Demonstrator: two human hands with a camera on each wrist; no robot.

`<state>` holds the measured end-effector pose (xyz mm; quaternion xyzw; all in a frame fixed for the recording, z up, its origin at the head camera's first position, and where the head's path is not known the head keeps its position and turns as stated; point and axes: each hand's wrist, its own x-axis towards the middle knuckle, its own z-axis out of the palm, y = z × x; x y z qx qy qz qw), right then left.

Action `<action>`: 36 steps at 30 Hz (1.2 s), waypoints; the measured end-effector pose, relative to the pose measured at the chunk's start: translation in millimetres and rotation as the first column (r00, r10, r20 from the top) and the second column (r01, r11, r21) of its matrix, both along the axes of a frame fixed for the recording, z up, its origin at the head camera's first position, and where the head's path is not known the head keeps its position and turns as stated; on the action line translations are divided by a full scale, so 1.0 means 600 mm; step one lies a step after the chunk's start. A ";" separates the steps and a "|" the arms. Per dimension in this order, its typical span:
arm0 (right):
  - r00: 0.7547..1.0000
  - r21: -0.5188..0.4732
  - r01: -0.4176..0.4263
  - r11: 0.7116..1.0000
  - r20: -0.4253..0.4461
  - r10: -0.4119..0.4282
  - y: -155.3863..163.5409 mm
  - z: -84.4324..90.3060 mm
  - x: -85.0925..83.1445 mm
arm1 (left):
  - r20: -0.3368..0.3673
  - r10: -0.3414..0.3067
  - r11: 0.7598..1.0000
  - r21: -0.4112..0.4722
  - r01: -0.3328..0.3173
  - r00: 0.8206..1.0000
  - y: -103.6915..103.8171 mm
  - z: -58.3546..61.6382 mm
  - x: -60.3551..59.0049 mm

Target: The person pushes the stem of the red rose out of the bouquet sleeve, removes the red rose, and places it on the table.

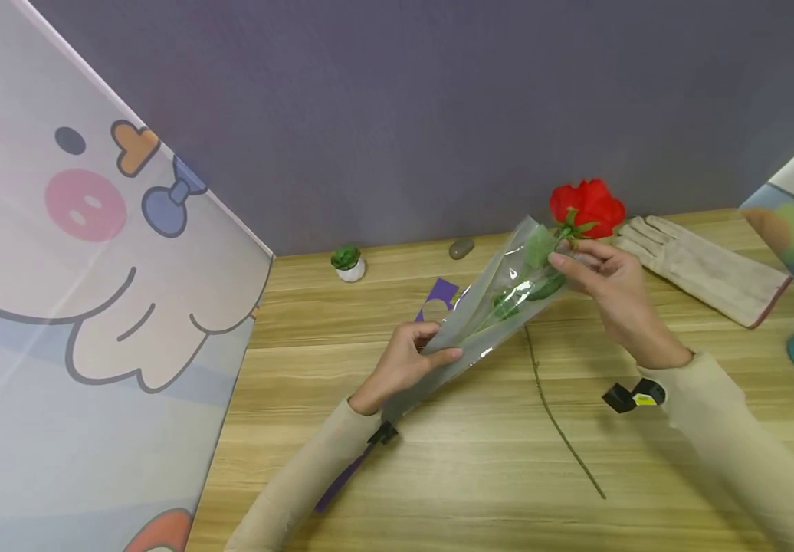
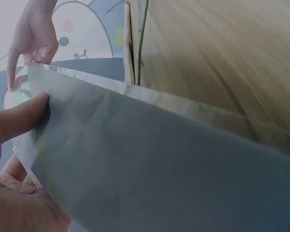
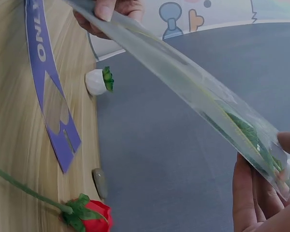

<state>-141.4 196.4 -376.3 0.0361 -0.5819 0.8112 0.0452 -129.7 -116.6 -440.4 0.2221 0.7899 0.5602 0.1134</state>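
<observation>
Above the wooden worktop (image 1: 480, 460), left hand (image 1: 407, 364) pinches the clear plastic flower sleeve (image 1: 480, 314); right hand (image 1: 611, 295) pinches its mouth around the red artificial rose (image 1: 586, 205); best keep the sleeve taut

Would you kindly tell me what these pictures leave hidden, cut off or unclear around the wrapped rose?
- Rose stem, head view: blurred by the cloudy plastic sleeve; its lower end cannot be traced.
- Left hand, left wrist view: the sleeve fills the frame, hiding most fingers.
- Purple ribbon, head view: mostly covered by sleeve and arm; its lettering is cut off in the right wrist view.
- Right hand, right wrist view: cut off by the frame edge.
</observation>
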 end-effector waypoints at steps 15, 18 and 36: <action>0.997 -0.195 -0.018 0.981 0.068 0.032 -0.001 -0.005 -0.003 | 0.001 -0.081 0.995 -0.056 0.081 0.997 -0.013 -0.004 0.002; 0.997 -0.206 -0.007 0.979 0.068 0.021 0.000 -0.005 -0.006 | 0.008 -0.075 0.996 -0.049 0.076 0.997 -0.015 -0.003 0.002; 0.996 -0.331 0.085 0.940 -0.005 -0.092 0.007 -0.005 -0.017 | 0.005 -0.071 0.997 -0.041 0.072 0.997 -0.019 -0.005 -0.003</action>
